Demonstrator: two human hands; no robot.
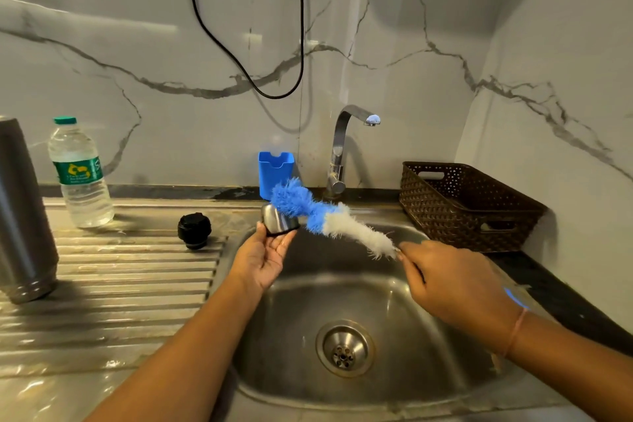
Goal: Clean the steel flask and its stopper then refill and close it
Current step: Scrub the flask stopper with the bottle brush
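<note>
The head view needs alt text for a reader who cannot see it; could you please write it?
Over a steel sink, the left hand holds a steel cap and the right hand holds a blue-and-white bottle brush, its blue tip at the cap. The steel flask, a water bottle and the black stopper sit on the draining board.

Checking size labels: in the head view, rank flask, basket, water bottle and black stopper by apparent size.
The basket and flask look about alike; the flask is nearer and cut by the frame edge, so unranked.
Then water bottle.
Smallest: black stopper.
</note>
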